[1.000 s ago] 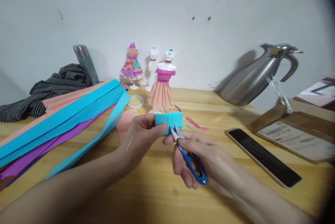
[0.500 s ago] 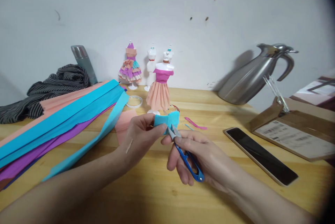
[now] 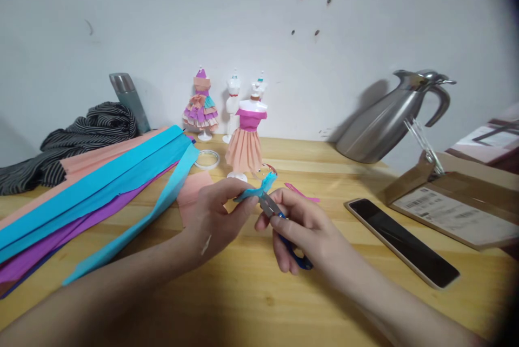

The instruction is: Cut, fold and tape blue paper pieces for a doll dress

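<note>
Between thumb and fingers, my left hand [image 3: 221,212] pinches a small piece of blue crepe paper [image 3: 265,183], now seen nearly edge-on. My right hand [image 3: 304,222] is closed around blue-handled thread snips [image 3: 272,207], whose blade tips touch the paper near my left thumb. Just behind the hands stands a small white dress form [image 3: 253,105] wearing a magenta top and a pleated peach skirt [image 3: 244,149]. A peach paper sheet [image 3: 192,191] lies beside my left hand, and a magenta paper scrap [image 3: 298,191] lies beyond my right.
Long folded strips of coloured crepe paper [image 3: 101,185] spread at left beside a striped cloth [image 3: 93,122] and a flask [image 3: 128,101]. A tape roll [image 3: 207,159] and another dressed form [image 3: 200,106] stand behind. At right are a phone [image 3: 401,241], cardboard box [image 3: 454,201] and steel jug [image 3: 389,120].
The blue paper has turned from facing me to nearly edge-on. The snips' blades have closed together against it, and my right hand has shifted slightly upward.
</note>
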### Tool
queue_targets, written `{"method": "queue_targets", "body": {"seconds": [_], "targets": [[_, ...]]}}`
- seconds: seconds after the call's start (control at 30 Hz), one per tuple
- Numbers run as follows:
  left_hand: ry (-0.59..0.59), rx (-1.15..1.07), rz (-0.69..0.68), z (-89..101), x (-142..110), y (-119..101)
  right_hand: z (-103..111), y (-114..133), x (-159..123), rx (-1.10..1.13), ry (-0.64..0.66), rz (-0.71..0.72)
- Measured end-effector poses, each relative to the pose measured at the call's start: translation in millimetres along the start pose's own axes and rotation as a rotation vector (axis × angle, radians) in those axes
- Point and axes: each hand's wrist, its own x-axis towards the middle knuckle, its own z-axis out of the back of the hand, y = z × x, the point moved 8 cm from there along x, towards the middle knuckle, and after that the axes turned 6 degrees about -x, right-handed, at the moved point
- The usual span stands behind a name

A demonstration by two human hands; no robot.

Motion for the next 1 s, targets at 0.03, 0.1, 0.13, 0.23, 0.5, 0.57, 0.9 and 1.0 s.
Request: {"method": "queue_targets", "body": {"seconds": [0.03, 0.1, 0.13, 0.23, 0.5, 0.57, 0.9, 1.0], "targets": [[0.000, 0.011, -0.023, 0.4, 1, -2, 1, 0, 0, -0.035, -0.014, 0.008], [-0.009, 0.025, -0.056, 1.5, 1, -6, 5, 0, 1, -0.101, -0.061, 0.037], [-0.019, 0.029, -0.060, 2.3, 1, -7, 7, 0, 1, -0.132, -0.091, 0.057], [-0.041, 0.016, -0.037, 3.8, 1, -7, 10, 4, -1, -0.230, -0.150, 0.125], [-0.058, 0.078, 0.032, 3.6, 2, -2, 10, 7, -3, -0.348, -0.150, 0.174], [-0.078, 0.084, 0.026, 5.1, 2, -3, 9, 9, -5, -0.380, -0.151, 0.198], [-0.075, 0.007, 0.076, 4.8, 2, 2, 2, 43, -25, -0.834, -0.358, 0.681], [-0.043, -0.079, 0.180, 2.2, 2, 9, -3, 46, -31, -0.933, -0.408, 0.810]]}}
